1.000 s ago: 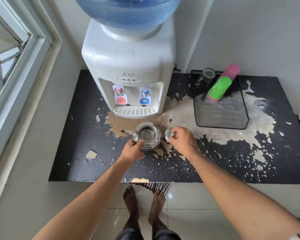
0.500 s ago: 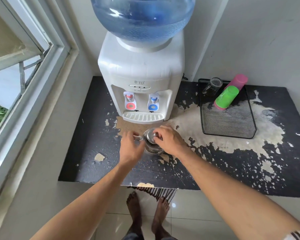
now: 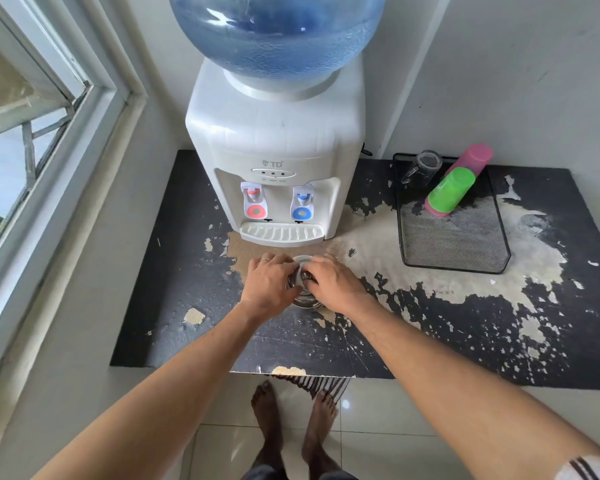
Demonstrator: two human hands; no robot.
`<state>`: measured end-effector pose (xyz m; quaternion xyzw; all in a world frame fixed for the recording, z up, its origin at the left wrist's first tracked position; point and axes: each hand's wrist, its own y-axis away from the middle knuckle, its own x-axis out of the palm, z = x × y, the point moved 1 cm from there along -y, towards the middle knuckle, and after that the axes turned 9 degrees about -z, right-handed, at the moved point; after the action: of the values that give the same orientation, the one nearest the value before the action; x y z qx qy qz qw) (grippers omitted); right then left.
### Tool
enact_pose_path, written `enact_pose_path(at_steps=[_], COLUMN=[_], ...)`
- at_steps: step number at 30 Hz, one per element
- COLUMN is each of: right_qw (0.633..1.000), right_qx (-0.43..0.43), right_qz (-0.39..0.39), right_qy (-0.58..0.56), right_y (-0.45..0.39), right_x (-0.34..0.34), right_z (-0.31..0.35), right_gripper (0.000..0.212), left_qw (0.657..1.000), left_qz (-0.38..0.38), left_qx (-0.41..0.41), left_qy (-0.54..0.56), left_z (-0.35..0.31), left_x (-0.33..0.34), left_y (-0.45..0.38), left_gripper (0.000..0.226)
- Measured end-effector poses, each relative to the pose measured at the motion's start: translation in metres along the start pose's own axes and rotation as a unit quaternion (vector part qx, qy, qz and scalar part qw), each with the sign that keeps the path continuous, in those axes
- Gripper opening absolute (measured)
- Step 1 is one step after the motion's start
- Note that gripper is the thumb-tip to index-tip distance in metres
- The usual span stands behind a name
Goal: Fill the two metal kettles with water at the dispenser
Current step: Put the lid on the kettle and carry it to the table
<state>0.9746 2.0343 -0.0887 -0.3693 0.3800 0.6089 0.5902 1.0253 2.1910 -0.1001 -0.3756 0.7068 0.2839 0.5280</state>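
Grip: your left hand (image 3: 269, 284) and right hand (image 3: 333, 285) both curl around the metal kettle (image 3: 303, 296), the right over its top | Kettle: on the black tabletop (image 3: 187, 271), just before the dispenser (image 3: 278, 143) drip tray | Change: a second ago your right hand held the lid beside the open kettle; now the opening is covered

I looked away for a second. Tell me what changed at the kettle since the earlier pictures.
The right hand carried the lid from beside the kettle onto its open top, which no longer shows. The left hand shifted from the kettle's side to over it, meeting the right. The kettle stayed on the table before the dispenser; the cups on the mesh tray did not move.
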Motion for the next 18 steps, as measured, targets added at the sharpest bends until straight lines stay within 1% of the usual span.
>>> enact_pose_path(at_steps=[5,10,12,14,15,16,18], right_qw=[1.000,1.000,1.000,0.998,0.997,0.998,1.000], right_qx=[0.006,0.001,-0.005,-0.018,-0.023,-0.022,-0.011], right_qz=[0.009,0.001,-0.019,-0.057,-0.063,-0.052,-0.007], right_qy=[0.005,0.002,0.020,0.034,0.035,0.033,0.028], right_y=[-0.001,0.001,0.007,0.016,0.021,0.027,0.035], right_x=[0.002,0.003,0.004,0.005,0.006,0.008,0.015], right_z=[-0.001,-0.001,-0.004,-0.006,-0.007,-0.009,-0.014], right_gripper=[0.039,0.048,0.049,0.046,0.050,0.061,0.090], left_qw=[1.000,1.000,0.999,0.998,0.998,0.998,0.993], left_qz=[-0.004,0.000,-0.010,-0.030,-0.024,-0.006,0.032], left_qx=[0.002,0.007,0.016,0.034,0.048,0.066,0.112], left_qy=[0.011,0.026,0.039,0.041,0.033,0.023,-0.019], left_z=[0.001,0.002,0.002,0.006,0.008,0.011,0.014], left_x=[0.001,0.000,-0.001,-0.001,-0.002,-0.003,-0.001], left_y=[-0.001,0.000,0.005,0.012,0.016,0.020,0.024], left_gripper=[0.044,0.046,0.044,0.035,0.036,0.042,0.061])
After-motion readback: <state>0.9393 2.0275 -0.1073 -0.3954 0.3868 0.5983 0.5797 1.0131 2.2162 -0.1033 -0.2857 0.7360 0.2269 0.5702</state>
